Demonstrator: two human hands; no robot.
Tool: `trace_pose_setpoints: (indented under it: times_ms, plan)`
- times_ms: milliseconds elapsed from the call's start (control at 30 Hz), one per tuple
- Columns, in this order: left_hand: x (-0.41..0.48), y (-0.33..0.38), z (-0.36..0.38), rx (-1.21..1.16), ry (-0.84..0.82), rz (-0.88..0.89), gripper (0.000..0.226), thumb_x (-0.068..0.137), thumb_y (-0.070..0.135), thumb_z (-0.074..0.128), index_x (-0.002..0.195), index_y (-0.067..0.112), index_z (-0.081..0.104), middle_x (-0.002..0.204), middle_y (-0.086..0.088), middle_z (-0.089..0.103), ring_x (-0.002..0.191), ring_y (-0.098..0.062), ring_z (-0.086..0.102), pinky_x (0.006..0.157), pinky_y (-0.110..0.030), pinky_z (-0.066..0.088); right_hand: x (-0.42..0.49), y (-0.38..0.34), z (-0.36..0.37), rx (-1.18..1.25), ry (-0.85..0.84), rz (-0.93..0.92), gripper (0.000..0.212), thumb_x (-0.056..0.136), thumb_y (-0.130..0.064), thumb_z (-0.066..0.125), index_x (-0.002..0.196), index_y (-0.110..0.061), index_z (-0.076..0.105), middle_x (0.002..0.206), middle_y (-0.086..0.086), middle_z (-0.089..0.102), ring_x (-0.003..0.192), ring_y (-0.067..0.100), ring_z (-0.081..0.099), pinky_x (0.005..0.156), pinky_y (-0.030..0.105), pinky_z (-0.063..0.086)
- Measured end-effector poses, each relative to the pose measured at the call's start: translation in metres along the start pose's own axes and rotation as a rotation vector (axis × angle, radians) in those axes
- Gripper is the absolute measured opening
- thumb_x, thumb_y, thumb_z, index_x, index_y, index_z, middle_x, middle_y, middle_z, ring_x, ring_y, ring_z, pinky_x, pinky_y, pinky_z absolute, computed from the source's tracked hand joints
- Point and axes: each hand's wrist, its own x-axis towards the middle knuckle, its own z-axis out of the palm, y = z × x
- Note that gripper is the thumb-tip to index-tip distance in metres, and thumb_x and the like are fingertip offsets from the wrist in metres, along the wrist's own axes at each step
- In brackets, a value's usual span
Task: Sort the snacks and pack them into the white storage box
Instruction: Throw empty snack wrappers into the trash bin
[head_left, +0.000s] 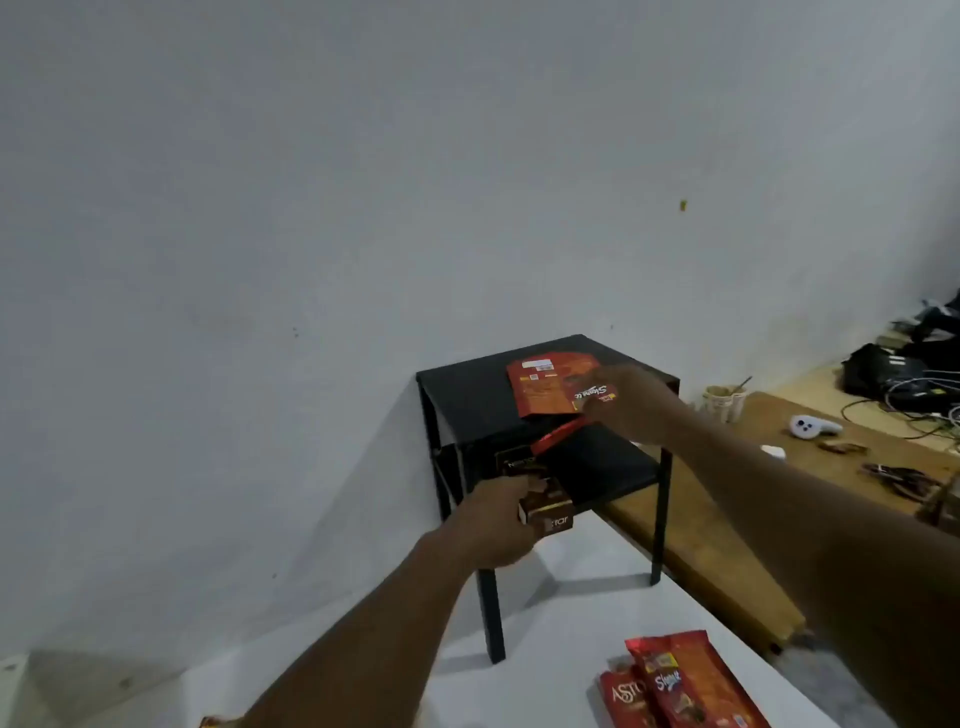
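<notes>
Home room: bare wall (311, 182), black side table (467, 395), tangled cables (914, 405).

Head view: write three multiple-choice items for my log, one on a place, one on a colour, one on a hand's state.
1. The cup stands: A on the wooden bench; B on a chair; C on a windowsill.
2. The box in the left hand is: A blue; B brown; C green.
3. The left hand: A lies flat; B hangs empty; C grips the box.
Key: 1 A, it sits on the wood. 2 B, brown faces show. 3 C, fingers curl round it.
</notes>
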Motion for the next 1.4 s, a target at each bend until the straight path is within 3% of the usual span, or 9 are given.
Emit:
trace_pose_setpoints:
  times_ms: [133, 267, 333, 433, 733, 900, 1100, 1267, 1400]
  plan:
    - [0.063, -0.01, 0.044, 0.142, 0.006, 0.04, 0.053, 0.084, 0.054, 0.06, 0.133, 0.038, 0.048, 0.142, 0.004, 0.048, 0.127, -0.027, 0.052, 0.101, -0.045, 0.051, 0.058, 0.023, 0.022, 0.031, 0.002, 0.018, 0.028, 0.088, -0.032, 0.065, 0.117, -0.034, 0.066, 0.134, -0.005, 0.058, 0.116, 0.018, 0.054, 0.093, 0.039, 0.051]
    - [0.104, -0.019, 0.07, 0.282, -0.026, -0.11, 0.062, 0.087, 0.065, 0.05, 0.143, 0.05, 0.029, 0.162, 0.005, 0.005, 0.148, -0.038, 0.011, 0.113, -0.061, 0.03, 0.1, 0.044, 0.038, -0.097, -0.106, -0.008, 0.037, 0.084, -0.054, 0.062, 0.12, -0.046, 0.061, 0.152, -0.005, 0.041, 0.147, 0.03, 0.02, 0.111, 0.071, 0.014]
    - [0.117, -0.02, 0.077, 0.31, -0.093, -0.156, 0.063, 0.088, 0.068, 0.044, 0.145, 0.051, 0.025, 0.162, 0.008, -0.008, 0.149, -0.04, -0.008, 0.115, -0.064, 0.022, 0.109, 0.048, 0.043, -0.158, -0.243, -0.02, 0.047, 0.082, -0.066, 0.056, 0.127, -0.053, 0.053, 0.16, -0.003, 0.026, 0.151, 0.036, 0.005, 0.109, 0.075, 0.0]
    - [0.121, -0.02, 0.083, 0.29, -0.116, -0.201, 0.053, 0.093, 0.062, 0.042, 0.142, 0.045, 0.036, 0.162, 0.005, -0.014, 0.146, -0.042, -0.026, 0.115, -0.06, 0.026, 0.114, 0.048, 0.046, -0.195, -0.331, -0.036, 0.05, 0.082, -0.072, 0.049, 0.13, -0.058, 0.048, 0.161, -0.002, 0.027, 0.15, 0.036, 0.01, 0.108, 0.077, -0.005]
    - [0.094, -0.038, 0.095, 0.293, 0.052, -0.093, 0.036, 0.094, 0.053, 0.037, 0.125, 0.042, 0.051, 0.158, 0.013, 0.022, 0.152, -0.024, -0.004, 0.118, -0.053, 0.028, 0.098, 0.029, 0.042, -0.169, -0.25, 0.019, 0.041, 0.088, -0.058, 0.056, 0.128, -0.046, 0.058, 0.148, -0.005, 0.049, 0.14, 0.03, 0.038, 0.112, 0.062, 0.019]
    - [0.036, -0.031, 0.089, 0.237, 0.289, 0.067, 0.039, 0.088, 0.054, 0.039, 0.118, 0.039, 0.059, 0.146, 0.013, 0.038, 0.132, -0.015, 0.043, 0.096, -0.034, 0.055, 0.056, 0.005, 0.047, -0.104, -0.113, 0.002, 0.03, 0.092, -0.042, 0.061, 0.121, -0.043, 0.064, 0.14, -0.006, 0.057, 0.133, 0.025, 0.046, 0.112, 0.061, 0.02]
    - [-0.06, -0.017, 0.078, 0.273, 0.365, 0.187, 0.033, 0.089, 0.047, 0.047, 0.117, 0.035, 0.06, 0.137, 0.009, 0.048, 0.12, -0.016, 0.05, 0.081, -0.037, 0.059, -0.014, -0.04, 0.063, 0.005, -0.055, -0.09, 0.033, 0.092, -0.04, 0.061, 0.124, -0.036, 0.063, 0.134, -0.003, 0.062, 0.126, 0.027, 0.054, 0.107, 0.061, 0.036]
    - [-0.194, -0.034, 0.056, 0.321, 0.417, 0.11, 0.029, 0.089, 0.045, 0.046, 0.114, 0.035, 0.057, 0.133, 0.007, 0.047, 0.118, -0.019, 0.049, 0.076, -0.039, 0.058, -0.09, -0.139, 0.085, 0.034, -0.126, -0.246, 0.035, 0.092, -0.04, 0.062, 0.126, -0.033, 0.063, 0.137, -0.002, 0.06, 0.122, 0.025, 0.057, 0.103, 0.054, 0.045]
    - [-0.365, -0.084, 0.016, 0.41, 0.517, -0.135, 0.035, 0.087, 0.047, 0.046, 0.116, 0.034, 0.06, 0.133, 0.003, 0.049, 0.12, -0.022, 0.049, 0.084, -0.037, 0.055, -0.174, -0.274, 0.125, 0.096, -0.233, -0.422, 0.034, 0.087, -0.039, 0.067, 0.12, -0.033, 0.068, 0.133, 0.0, 0.063, 0.118, 0.024, 0.06, 0.1, 0.046, 0.049]
